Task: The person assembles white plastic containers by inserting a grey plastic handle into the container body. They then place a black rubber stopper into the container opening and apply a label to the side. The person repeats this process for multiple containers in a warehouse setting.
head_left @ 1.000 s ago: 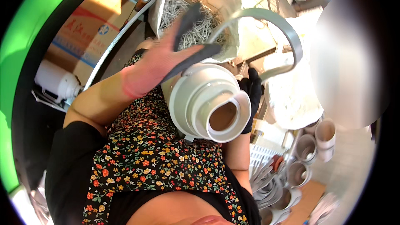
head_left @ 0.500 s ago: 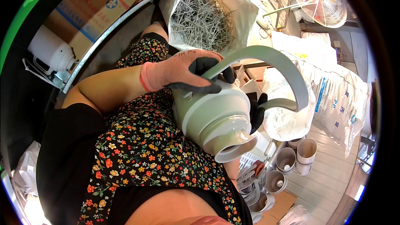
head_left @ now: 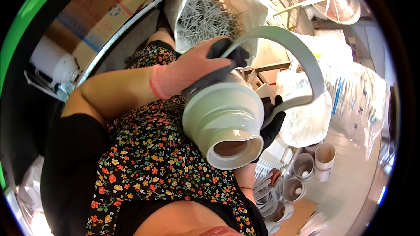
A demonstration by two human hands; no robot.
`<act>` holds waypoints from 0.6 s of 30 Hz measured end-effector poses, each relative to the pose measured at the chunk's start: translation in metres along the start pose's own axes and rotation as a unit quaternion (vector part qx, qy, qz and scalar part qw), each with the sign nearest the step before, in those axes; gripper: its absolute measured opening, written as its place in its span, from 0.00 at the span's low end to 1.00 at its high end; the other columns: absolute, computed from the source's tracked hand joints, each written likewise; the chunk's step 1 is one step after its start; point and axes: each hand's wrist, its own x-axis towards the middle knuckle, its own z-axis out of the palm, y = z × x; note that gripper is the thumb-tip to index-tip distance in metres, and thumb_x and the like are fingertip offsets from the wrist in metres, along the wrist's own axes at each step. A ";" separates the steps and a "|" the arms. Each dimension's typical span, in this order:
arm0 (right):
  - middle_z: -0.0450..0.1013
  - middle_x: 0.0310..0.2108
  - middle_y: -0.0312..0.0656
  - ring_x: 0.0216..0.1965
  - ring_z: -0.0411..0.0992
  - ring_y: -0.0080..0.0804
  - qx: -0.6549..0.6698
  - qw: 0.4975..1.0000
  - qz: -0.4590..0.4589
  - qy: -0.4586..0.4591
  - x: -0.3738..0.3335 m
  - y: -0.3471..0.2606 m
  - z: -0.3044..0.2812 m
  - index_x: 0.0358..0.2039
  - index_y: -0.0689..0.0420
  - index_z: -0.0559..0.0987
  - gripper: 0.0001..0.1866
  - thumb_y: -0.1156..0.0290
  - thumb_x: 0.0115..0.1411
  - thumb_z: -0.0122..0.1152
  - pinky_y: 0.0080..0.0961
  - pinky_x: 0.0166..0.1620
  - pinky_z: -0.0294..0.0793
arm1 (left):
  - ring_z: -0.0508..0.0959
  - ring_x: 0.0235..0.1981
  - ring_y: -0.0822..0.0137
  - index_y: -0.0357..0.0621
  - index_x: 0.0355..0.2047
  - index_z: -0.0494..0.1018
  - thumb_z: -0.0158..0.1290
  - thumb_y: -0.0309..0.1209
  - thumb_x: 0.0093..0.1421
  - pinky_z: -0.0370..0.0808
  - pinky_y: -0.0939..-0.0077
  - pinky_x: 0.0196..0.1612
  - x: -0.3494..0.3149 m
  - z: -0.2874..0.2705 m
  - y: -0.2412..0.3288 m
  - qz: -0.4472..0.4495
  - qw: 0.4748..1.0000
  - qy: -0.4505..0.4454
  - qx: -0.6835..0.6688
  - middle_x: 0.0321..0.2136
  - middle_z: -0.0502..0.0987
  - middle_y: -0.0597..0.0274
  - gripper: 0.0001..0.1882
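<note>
A pale grey plastic thermos jug shell (head_left: 221,107) is held in front of my chest, its wide spout turned up toward me and its opening showing. The large curved handle (head_left: 306,57) loops out to the right. My left hand (head_left: 199,70), in a pink glove with black-coated fingers, is closed on the jug near the upper end of the handle. At the right side, my right hand (head_left: 273,127) in a black glove grips the jug by the handle's other end. The jug body hides part of that hand.
An open white sack of thin grey plastic pieces (head_left: 205,19) stands ahead. Farther right are a fan (head_left: 337,0), a full white sack (head_left: 358,100) and a bag of pale parts (head_left: 302,126). Grey cups (head_left: 304,166) and loose handles (head_left: 264,192) sit lower right. Left: cardboard box (head_left: 94,13), white jug (head_left: 52,63).
The jug has turned so its spout opening faces me more. My left hand has shifted slightly up along with it, and my right hand shows more beside the handle.
</note>
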 end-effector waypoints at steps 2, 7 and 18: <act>0.70 0.46 0.46 0.46 0.70 0.36 0.016 1.000 0.004 0.014 0.009 0.002 -0.027 0.56 0.52 0.64 0.21 0.57 0.67 0.37 0.35 0.48 0.72 | 0.77 0.42 0.66 0.36 0.43 0.69 0.51 0.26 0.58 0.74 0.76 0.45 -0.001 0.002 0.010 -0.037 0.995 -0.027 -0.094 0.39 0.75 0.56 0.13; 0.71 0.44 0.41 0.43 0.70 0.27 -0.226 0.959 -0.162 -0.052 0.026 -0.009 -0.092 0.55 0.60 0.65 0.21 0.64 0.65 0.47 0.26 0.46 0.71 | 0.75 0.44 0.64 0.35 0.47 0.68 0.49 0.28 0.59 0.72 0.73 0.48 0.020 -0.012 0.000 -0.087 0.992 -0.005 -0.087 0.43 0.73 0.54 0.16; 0.65 0.53 0.47 0.53 0.65 0.39 0.290 0.956 -0.019 0.028 -0.048 -0.044 -0.131 0.57 0.60 0.62 0.26 0.57 0.65 0.45 0.40 0.56 0.64 | 0.69 0.51 0.58 0.36 0.52 0.64 0.40 0.35 0.64 0.65 0.65 0.56 0.060 0.010 -0.077 -0.151 0.980 -0.132 0.011 0.50 0.69 0.51 0.20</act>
